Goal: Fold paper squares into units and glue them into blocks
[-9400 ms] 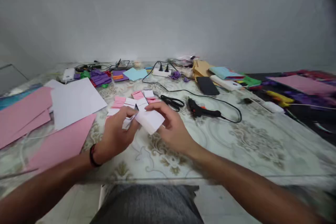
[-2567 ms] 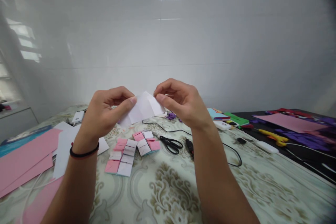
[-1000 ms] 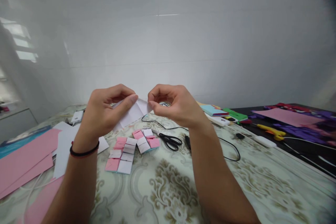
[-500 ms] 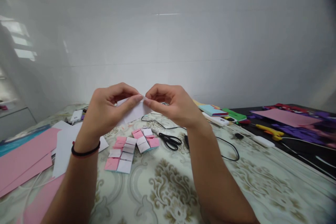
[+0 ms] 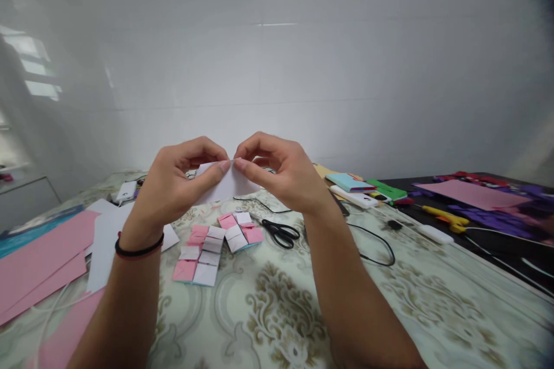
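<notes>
The white paper point(image 5: 229, 185) is held up above the patterned table point(image 5: 268, 323), its top edge pinched by thumb and fingers of both the left hand point(image 5: 184, 177) and the right hand point(image 5: 277, 172), thumbs nearly meeting. To my eye, uneven tugging could tear it or set a crooked crease. From it, pink-and-white folded squares point(image 5: 206, 258) lie toward seven o'clock, scissors point(image 5: 273, 230) between four and five, pink sheets point(image 5: 47, 253) at eight.

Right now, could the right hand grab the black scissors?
Probably yes: the black scissors lie on the table near the right hand, with nothing seen in between. But that hand is pinching white paper, so it may need freeing first.
</notes>
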A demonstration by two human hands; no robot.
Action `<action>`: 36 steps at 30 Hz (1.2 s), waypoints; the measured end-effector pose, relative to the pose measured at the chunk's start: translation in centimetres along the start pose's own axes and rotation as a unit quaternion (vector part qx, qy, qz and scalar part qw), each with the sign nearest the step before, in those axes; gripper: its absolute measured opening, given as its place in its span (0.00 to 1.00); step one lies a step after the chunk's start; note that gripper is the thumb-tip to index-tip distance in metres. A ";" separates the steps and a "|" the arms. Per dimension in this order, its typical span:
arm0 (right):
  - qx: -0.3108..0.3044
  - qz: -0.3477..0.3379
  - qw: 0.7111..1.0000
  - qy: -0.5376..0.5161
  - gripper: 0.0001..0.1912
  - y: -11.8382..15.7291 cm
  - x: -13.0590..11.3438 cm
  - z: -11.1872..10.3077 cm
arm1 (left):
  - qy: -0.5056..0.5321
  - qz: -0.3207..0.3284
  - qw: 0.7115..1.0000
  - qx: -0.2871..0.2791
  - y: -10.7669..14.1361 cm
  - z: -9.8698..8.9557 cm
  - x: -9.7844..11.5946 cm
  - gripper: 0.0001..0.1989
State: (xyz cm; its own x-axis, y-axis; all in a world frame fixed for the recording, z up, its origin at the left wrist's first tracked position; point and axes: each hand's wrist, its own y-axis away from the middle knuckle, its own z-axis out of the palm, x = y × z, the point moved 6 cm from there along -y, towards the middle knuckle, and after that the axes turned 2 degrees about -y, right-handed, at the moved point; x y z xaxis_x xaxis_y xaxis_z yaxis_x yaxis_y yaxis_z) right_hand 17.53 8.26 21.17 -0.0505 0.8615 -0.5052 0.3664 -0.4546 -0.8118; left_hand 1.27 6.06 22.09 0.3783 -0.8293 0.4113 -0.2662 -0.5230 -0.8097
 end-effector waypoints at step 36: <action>0.002 0.001 0.998 0.068 0.06 0.1 0.0 -0.6 | -0.015 -0.015 0.999 -0.031 -0.1 -0.2 -0.7 0.04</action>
State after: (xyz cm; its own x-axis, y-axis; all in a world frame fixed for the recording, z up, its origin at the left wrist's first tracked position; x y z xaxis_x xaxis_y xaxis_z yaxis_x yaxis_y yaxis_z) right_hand 18.10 8.34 21.29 0.0757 0.8834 -0.4625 0.3633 -0.4564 -0.8122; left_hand 0.84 6.70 21.99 0.4132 -0.8073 0.4213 -0.3086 -0.5594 -0.7693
